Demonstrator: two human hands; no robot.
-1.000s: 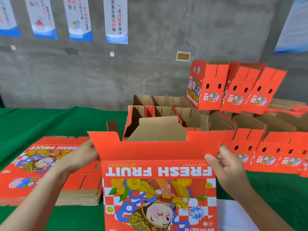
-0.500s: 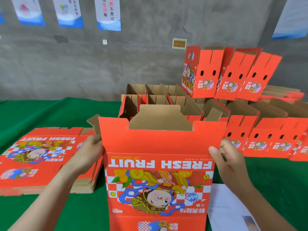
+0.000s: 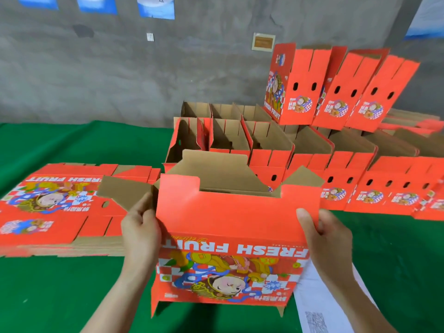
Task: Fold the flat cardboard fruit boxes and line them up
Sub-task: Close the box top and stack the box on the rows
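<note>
At left, flat stack (image 3: 60, 205) on green cloth (image 3: 72, 284); left hand (image 3: 141, 227) curled round half-opened box (image 3: 235, 219), near centre; right hand (image 3: 326, 234) pinching its right edge, thumb in front; far right, folded boxes (image 3: 336, 179) in rows

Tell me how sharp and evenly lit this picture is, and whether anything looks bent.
Head view: soft even light, no glare; the held box is fairly sharp; the flat stack and the far-right folded boxes smear; the wide lens leans the upper boxes outward.
</note>
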